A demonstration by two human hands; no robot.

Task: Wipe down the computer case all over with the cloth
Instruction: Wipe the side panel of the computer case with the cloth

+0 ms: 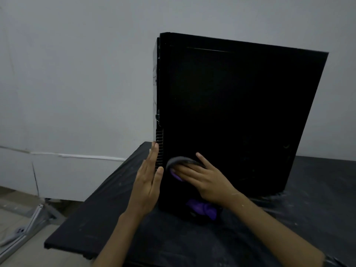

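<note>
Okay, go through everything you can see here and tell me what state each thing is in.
computer case: standing upright, side panel on.
cloth: bunched, pressed against the case's lower side panel.
left hand: flat against the case's front edge.
right hand: fingers spread, pressing the cloth.
table: dark cover with pale specks.

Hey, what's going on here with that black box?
A person is wiping a black computer case standing upright on a dark table. The right hand presses a grey-and-purple cloth against the side panel's lower corner; the left hand lies flat against the case's front edge.
</note>
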